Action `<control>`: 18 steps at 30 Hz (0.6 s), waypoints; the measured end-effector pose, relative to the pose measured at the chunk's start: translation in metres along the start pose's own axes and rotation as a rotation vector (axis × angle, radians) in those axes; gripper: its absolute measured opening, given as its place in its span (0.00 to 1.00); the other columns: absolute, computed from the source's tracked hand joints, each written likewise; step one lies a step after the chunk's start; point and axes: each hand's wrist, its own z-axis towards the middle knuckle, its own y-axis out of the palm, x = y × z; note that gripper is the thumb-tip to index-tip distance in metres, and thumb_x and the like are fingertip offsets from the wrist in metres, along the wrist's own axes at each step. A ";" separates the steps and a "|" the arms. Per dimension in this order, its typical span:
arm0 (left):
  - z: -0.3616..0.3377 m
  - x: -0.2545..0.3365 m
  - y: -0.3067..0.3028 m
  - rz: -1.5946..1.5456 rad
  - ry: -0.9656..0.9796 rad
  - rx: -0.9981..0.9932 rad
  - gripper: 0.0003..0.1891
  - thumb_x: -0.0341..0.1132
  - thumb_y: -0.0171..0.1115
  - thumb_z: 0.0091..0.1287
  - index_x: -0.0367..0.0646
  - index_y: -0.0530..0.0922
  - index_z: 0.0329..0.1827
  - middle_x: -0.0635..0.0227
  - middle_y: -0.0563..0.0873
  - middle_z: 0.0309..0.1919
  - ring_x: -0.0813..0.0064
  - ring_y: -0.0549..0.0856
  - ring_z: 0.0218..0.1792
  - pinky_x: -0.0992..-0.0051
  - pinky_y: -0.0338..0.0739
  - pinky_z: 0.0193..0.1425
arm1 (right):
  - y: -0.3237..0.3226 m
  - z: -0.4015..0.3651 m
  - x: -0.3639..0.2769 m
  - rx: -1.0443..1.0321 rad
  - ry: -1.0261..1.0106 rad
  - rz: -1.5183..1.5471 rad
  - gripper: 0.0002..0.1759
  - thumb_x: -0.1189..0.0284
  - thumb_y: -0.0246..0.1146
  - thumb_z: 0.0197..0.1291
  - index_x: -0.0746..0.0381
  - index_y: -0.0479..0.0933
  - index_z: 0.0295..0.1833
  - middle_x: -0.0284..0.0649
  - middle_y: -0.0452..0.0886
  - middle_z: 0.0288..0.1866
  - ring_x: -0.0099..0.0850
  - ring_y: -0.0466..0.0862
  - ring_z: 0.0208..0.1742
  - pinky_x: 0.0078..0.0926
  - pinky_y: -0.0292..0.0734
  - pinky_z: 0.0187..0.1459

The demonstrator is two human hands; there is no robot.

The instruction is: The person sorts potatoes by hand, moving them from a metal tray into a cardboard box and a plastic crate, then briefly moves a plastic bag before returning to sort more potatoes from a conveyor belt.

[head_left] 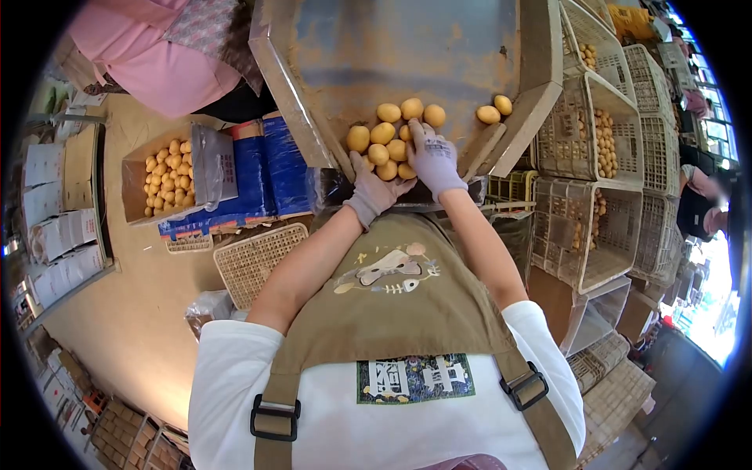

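Observation:
Several round yellow-orange fruits (pixel 381 134) lie bunched at the near end of a worn tray (pixel 376 47) with raised sides. My left hand (pixel 373 190), in a pale glove, is at the lower left of the bunch, its fingers apart beside the lowest fruits. My right hand (pixel 435 159), in a whitish glove with printing on its back, reaches over the bunch's right side with fingertips against a fruit. What lies beneath its fingers is hidden. Two more fruits (pixel 488 115) rest apart on the right of the tray.
A fruit-filled box (pixel 167 178) stands at left, near blue wrapped cartons (pixel 282 164). A plastic crate (pixel 258 258) sits beside my left arm. Stacked crates (pixel 587 227), some holding fruit, rise at right. A person in pink (pixel 149 55) is at upper left; another person (pixel 699 200) is far right.

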 end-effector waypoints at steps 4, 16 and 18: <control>0.002 -0.001 -0.003 0.026 0.012 0.022 0.54 0.85 0.38 0.59 0.55 0.60 0.80 0.64 0.66 0.77 0.52 0.67 0.75 0.40 0.61 0.75 | -0.011 0.014 0.007 -0.132 0.008 0.172 0.26 0.59 0.62 0.63 0.56 0.71 0.65 0.50 0.78 0.61 0.54 0.83 0.54 0.49 0.79 0.54; 0.000 -0.001 0.004 0.019 0.053 0.057 0.50 0.82 0.34 0.63 0.56 0.59 0.79 0.62 0.66 0.76 0.47 0.67 0.74 0.35 0.66 0.71 | -0.019 -0.031 0.022 0.139 0.080 1.116 0.29 0.76 0.77 0.52 0.64 0.69 0.56 0.38 0.76 0.52 0.26 0.77 0.55 0.26 0.74 0.60; -0.002 -0.002 0.008 0.030 0.058 0.075 0.50 0.82 0.34 0.64 0.57 0.59 0.79 0.62 0.66 0.76 0.48 0.66 0.75 0.35 0.66 0.71 | -0.020 -0.032 0.020 0.195 0.054 1.097 0.29 0.75 0.78 0.50 0.63 0.69 0.53 0.38 0.76 0.51 0.26 0.77 0.53 0.26 0.75 0.59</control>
